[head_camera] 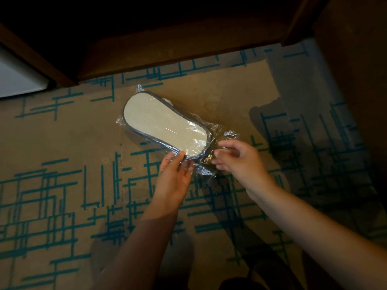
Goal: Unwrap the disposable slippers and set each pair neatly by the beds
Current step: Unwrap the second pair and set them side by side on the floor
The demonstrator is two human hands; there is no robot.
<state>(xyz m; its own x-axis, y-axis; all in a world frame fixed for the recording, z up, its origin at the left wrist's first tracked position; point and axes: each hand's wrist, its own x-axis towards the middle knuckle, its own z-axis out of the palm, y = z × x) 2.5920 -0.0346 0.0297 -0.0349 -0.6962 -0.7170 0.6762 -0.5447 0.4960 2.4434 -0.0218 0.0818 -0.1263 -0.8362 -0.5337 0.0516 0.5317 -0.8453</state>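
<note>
Left hand (174, 176) grips the wrapped slippers (165, 124) by the near end; right hand (240, 158), fingers loosely curled, touches the plastic wrap (229, 136).

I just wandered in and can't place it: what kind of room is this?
Probably a hotel guest room. The floor is patterned carpet with teal lines, dark wooden furniture stands along its edge, and two hands are working at a pair of disposable slippers in clear plastic wrap.

open carpet (62, 143) all round; dark wooden furniture (167, 49) beyond
</note>
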